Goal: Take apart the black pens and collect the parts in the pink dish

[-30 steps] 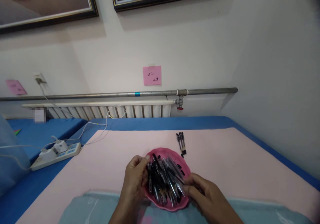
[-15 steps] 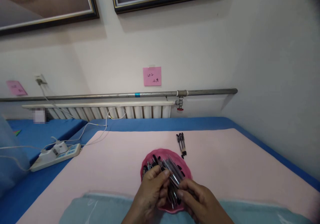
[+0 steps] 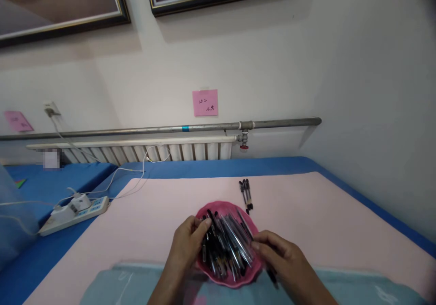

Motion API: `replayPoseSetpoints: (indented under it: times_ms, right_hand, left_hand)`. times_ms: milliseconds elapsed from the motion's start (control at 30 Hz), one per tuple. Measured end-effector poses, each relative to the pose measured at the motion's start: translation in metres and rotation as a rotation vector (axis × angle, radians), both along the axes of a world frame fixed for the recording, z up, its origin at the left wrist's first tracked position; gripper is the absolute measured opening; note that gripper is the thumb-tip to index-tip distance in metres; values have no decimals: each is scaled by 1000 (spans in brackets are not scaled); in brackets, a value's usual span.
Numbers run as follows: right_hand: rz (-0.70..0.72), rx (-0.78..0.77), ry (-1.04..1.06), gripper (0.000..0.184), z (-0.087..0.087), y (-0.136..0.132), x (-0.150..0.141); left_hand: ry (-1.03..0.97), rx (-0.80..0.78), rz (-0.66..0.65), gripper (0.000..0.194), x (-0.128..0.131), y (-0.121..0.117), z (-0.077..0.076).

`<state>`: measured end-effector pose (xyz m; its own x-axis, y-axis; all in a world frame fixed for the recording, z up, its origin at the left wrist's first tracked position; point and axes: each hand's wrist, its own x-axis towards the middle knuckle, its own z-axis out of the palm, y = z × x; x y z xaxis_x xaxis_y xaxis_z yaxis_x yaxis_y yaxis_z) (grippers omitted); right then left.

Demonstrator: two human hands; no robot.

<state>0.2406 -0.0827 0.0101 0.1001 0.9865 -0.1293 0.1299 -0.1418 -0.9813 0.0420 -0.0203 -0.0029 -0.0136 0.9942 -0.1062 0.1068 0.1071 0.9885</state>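
A scalloped pink bowl stands in front of me, heaped with black-capped pens and clear pen barrels. At its left rim is my left hand, thumb and fingers closed together beside the black pens. Whether they grip the rim or a pen is hidden. At the bowl's right side, my right hand pinches a slim dark pen, which slants across the rim, its lower end blurred below the fingers. Past the bowl, a few black-capped pens lie side by side on the pink sheet.
A light blue cloth lies along the near edge. To the left, a white power strip with plugs and cables rests on a blue surface. Behind are a white radiator and a grey pipe.
My hands have come apart: the left moved to the bowl's left rim, the right slightly right with a dark pen. More of the bowl's contents shows between them.
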Motion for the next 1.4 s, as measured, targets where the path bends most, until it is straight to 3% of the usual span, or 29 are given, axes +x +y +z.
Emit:
replayPoseSetpoints:
  times_ms: [200, 400, 700, 867, 1067, 1133, 1300, 1400]
  right_hand:
    - [-49, -34, 307, 26, -5, 4, 0]
    - [-101, 26, 279, 23, 0, 0, -6]
    - [-10, 43, 270, 23, -8, -1, -9]
    - [1, -28, 397, 25, -8, -2, -8]
    - [-1, -102, 552, 26, -2, -4, -8]
    - [-32, -105, 564, 26, -1, -3, -8]
    - [-33, -91, 493, 23, -4, 0, -7]
    - [-25, -67, 481, 21, -5, -1, -9]
  left_hand:
    - [191, 130, -96, 25, 17, -14, -1]
    - [187, 185, -313, 14, 42, -41, 11]
    - [273, 279, -408, 10, 45, -44, 4]
    - [153, 139, -538, 15, 46, -45, 12]
    - [-257, -259, -699, 38, 45, -45, 7]
    - [-282, -282, -673, 44, 46, -44, 4]
    - [-153, -56, -458, 35, 51, -44, 5]
    - [-124, -54, -507, 33, 51, -45, 10]
